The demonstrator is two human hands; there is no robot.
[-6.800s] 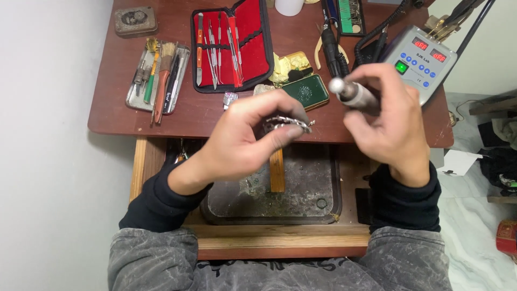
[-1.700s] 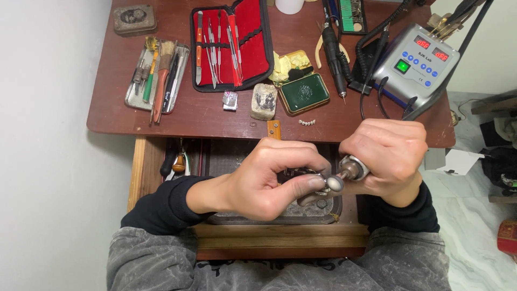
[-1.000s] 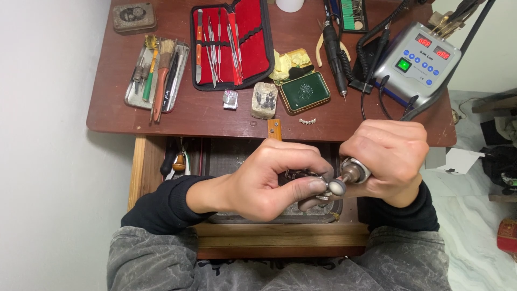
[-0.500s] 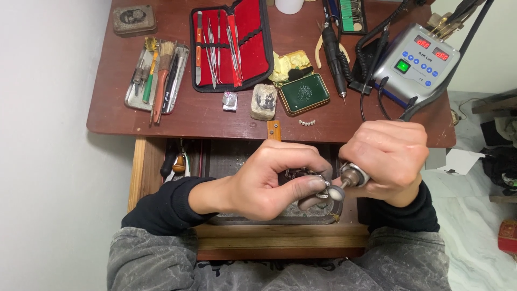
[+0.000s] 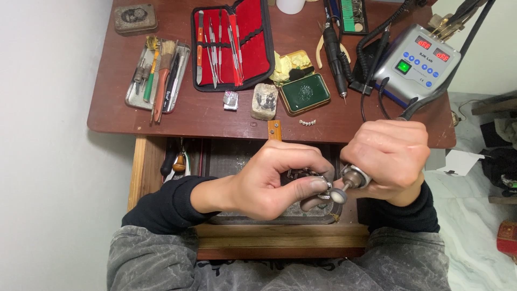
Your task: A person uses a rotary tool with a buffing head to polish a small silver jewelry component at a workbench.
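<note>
Both the bare left hand [image 5: 269, 180] and the bare right hand [image 5: 390, 156] emerge from snug black long sleeves [image 5: 161, 207] with ribbed cuffs at the wrists, while mottled grey washed-fabric trousers [image 5: 156, 264] show below them.

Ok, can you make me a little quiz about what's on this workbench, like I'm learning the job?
1. True or false: the right hand holds a rotary handpiece with a small round wheel at its tip.
2. What colour is the lining of the open tool case on the desk? A) blue B) red C) yellow
3. Fill in: the left hand pinches a small ____ piece against the wheel.

Key: 1 true; 2 B; 3 metal
</note>
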